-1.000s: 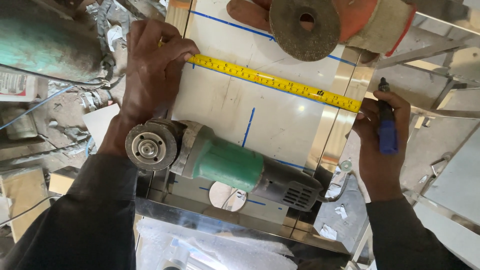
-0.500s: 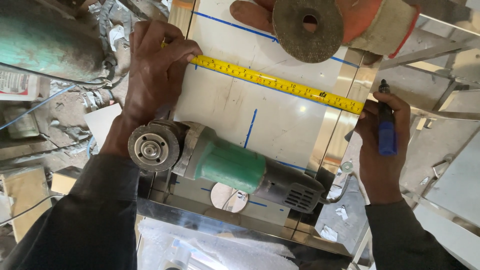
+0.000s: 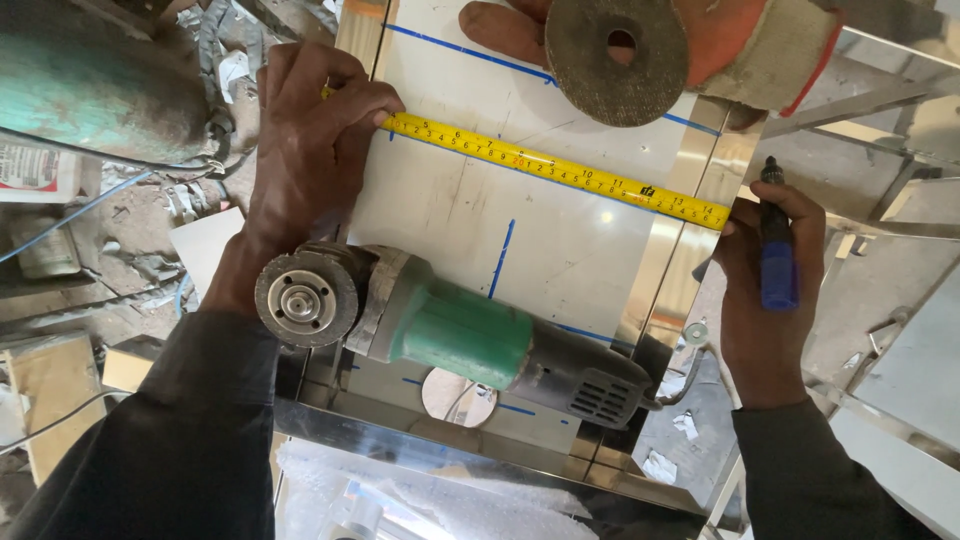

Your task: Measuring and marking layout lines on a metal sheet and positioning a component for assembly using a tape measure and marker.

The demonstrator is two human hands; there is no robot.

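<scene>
A yellow tape measure lies stretched across a shiny steel sheet marked with blue lines. My left hand pins the tape's left end against the sheet's left edge. My right hand holds the tape's right end at the sheet's right edge and also grips a blue marker, tip pointing away from me. A green and grey angle grinder rests on the sheet below the tape, its disc end by my left wrist.
Another person's gloved hand at the top holds a worn abrasive disc over the sheet. A green cylinder, cables and scrap lie at the left. Steel frame bars run at the right.
The view has shifted slightly. Both hands and the tape stay in place on the sheet; the gloved hand with the disc has edged a little to the right.
</scene>
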